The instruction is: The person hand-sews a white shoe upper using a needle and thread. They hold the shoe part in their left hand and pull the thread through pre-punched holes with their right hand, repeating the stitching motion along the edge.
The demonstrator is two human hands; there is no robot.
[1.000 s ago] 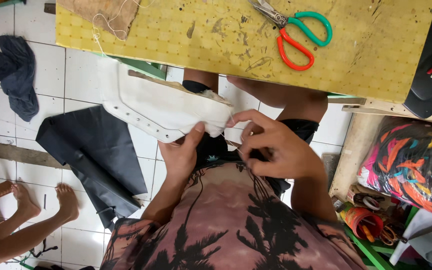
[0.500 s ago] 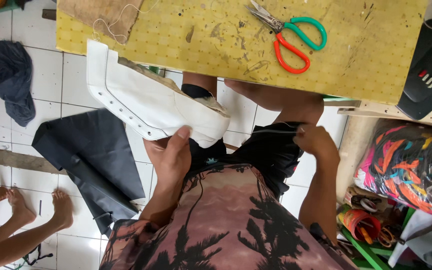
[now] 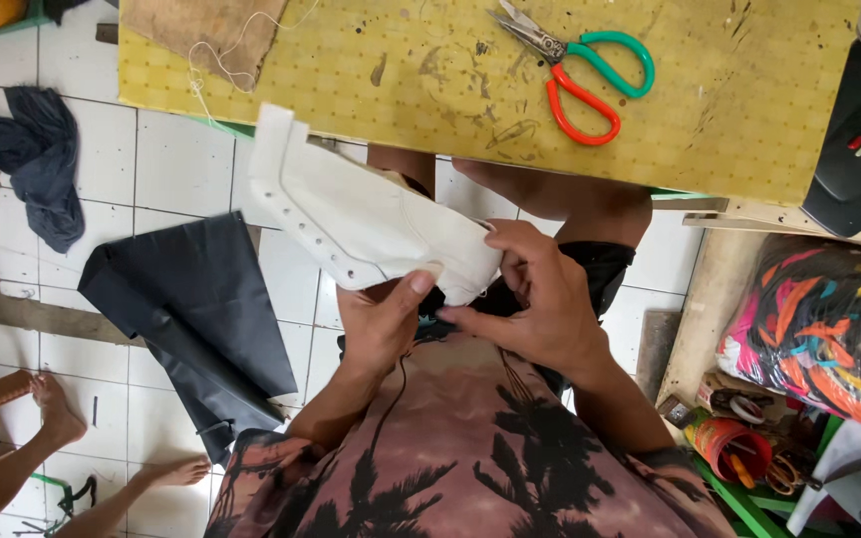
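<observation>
Nearest, over the lap, the left hand holds the white shoe upper from below, its thumb pressed onto the lower edge, so that grip is pinching the piece. The right hand sits just beside it at the narrow end of the upper, fingers curled together there; whether they nip the upper or a thread I cannot tell. The upper is held in the air between the knees and the near edge of the table, with a row of small holes along one side and its wide end lifted over that edge. On the floor to the left lies a dark sheet, and beyond it a dark cloth. On the table, towards its far side, lie scissors with one green and one orange handle, and at the far left corner a brown piece with loose string
</observation>
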